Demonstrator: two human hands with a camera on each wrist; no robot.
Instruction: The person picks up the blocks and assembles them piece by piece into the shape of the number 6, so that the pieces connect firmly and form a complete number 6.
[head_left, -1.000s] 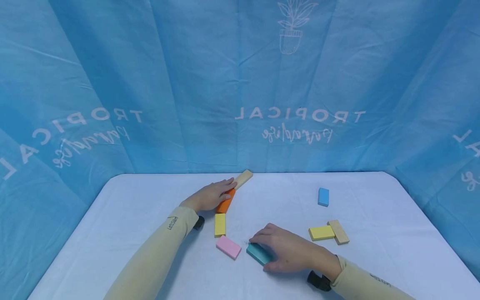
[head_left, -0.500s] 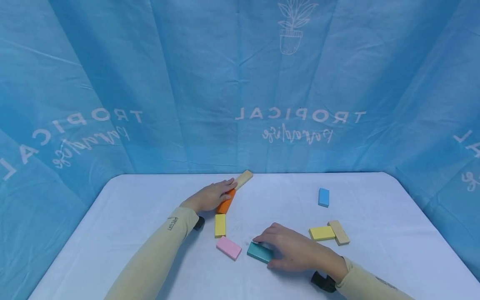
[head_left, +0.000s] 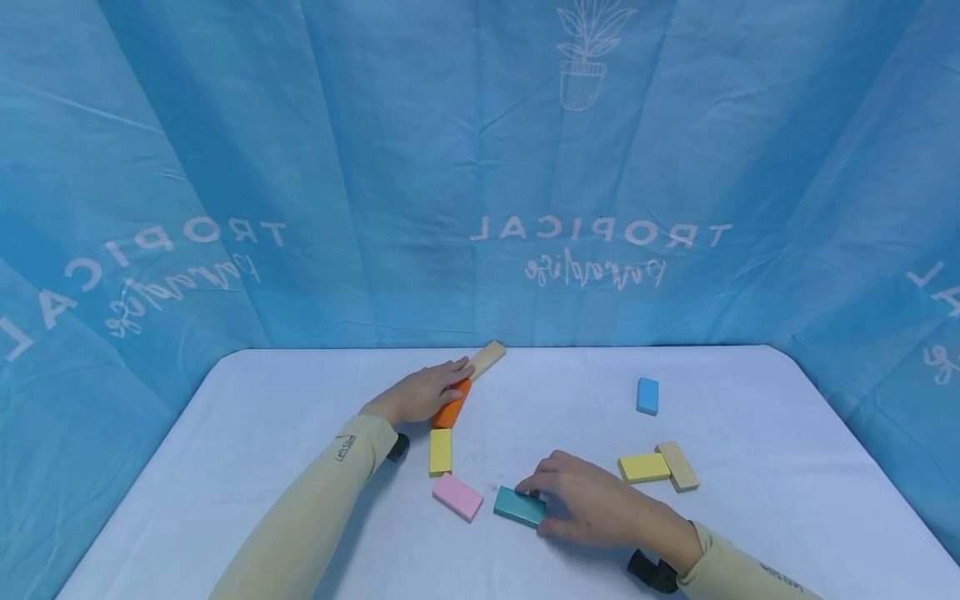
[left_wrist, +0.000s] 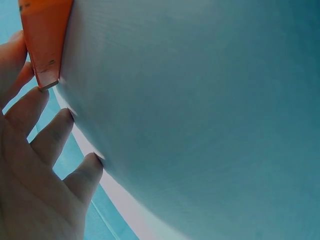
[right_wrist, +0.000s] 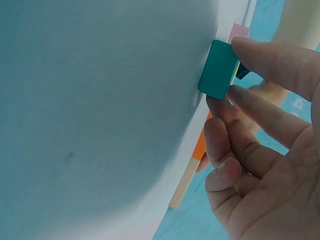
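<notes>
On the white-covered tabletop (head_left: 405, 550), just beyond the near edge of the head view, the teal block (head_left: 517, 507) lies flat, pinched at one end by the thumb and fingers of the right hand (head_left: 588, 504). The right wrist view shows the thumb at one long edge of it and a fingertip at the other, with two further fingers curled in beneath. Farther off, the left hand (head_left: 416, 393) reaches across with its fingers extended, touching the orange block (head_left: 452, 412) without closing round it; a fingertip lies by the pale wooden block (head_left: 489, 359) at its far end.

From that wooden piece, a bent line runs toward the person: orange, then the yellow block (head_left: 441, 454), then the slanted pink block (head_left: 458, 497). The teal one sits near the pink, a gap between them.

To the right, a second yellow block (head_left: 643, 468) meets another wooden block (head_left: 677, 466) side-on, and the blue block (head_left: 648, 397) lies alone beyond them. Behind hangs a blue curtain (head_left: 375, 183) with mirrored white lettering.
</notes>
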